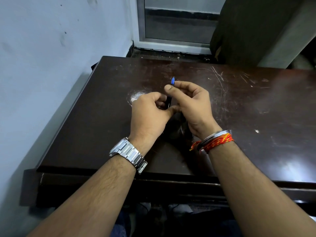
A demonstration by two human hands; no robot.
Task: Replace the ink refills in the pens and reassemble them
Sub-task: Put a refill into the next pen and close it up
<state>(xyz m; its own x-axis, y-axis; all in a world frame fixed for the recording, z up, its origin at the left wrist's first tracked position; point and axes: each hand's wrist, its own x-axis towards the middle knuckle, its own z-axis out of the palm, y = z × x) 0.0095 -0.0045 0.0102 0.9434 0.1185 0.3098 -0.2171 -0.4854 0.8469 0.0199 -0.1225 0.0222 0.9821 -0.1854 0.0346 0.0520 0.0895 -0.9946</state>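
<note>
Here, left hand [150,115] and right hand [189,103] gripping pen [169,101]

Both bare forearms reach forward and angle inward until the hands meet. The left hand [150,115] is curled, back upward, thumb stretched toward the right hand [189,103] and touching it. The right hand stands higher, thumb and forefinger pinched together at the top, the other fingers loosely bent. Each wrist is slightly bent.

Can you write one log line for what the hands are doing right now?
left hand: holds pen body | right hand: pinches blue tip end | table: under hands
</note>
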